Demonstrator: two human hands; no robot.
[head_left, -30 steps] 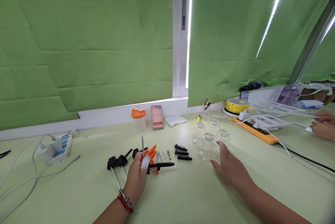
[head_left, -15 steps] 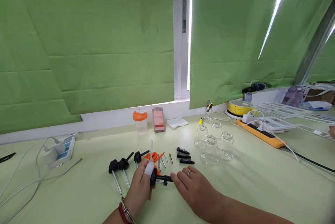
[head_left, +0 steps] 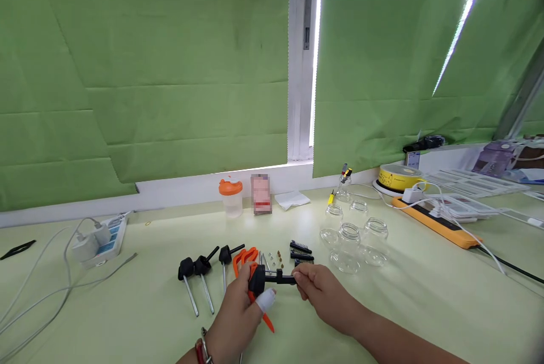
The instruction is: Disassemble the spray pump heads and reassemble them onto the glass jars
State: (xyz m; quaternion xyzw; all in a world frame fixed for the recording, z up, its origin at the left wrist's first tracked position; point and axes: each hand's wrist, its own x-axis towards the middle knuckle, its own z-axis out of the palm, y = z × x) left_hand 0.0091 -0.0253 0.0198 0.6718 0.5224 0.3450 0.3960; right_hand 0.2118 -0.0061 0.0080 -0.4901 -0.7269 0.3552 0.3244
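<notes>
At the left of the frame, a white power strip point(head_left: 115, 233) lies on the table point(head_left: 140, 296), with cables running from it. Right of it, left of centre, three black-headed rods point(head_left: 186, 268) lie apart from the hands.

In the lower middle, the left hand point(head_left: 238, 310), its thumb wrapped in white tape point(head_left: 266, 299), is closed around a black knob point(head_left: 256, 280). Half a second ago a metal rod stood up out of this fist; now none shows above it, so the held piece appears to have been turned over. An orange strip point(head_left: 267, 320) sticks out below the thumb; whether it is gripped or lies behind the hand, I cannot tell. Orange loops point(head_left: 244, 259) lie just beyond.

From the knob a black tube point(head_left: 272, 280) runs rightward, about level. The right hand point(head_left: 325, 296), which was beside the glass jars point(head_left: 349, 232) one second ago, now pinches the tube's far end between thumb and forefinger, the other fingers curled in. So both hands now steady one piece from opposite ends, which looks like a stage of adjusting or fitting.

Behind the right hand, black combs point(head_left: 301, 246) lie near its fingers. The jars stand right of centre, untouched.
</notes>
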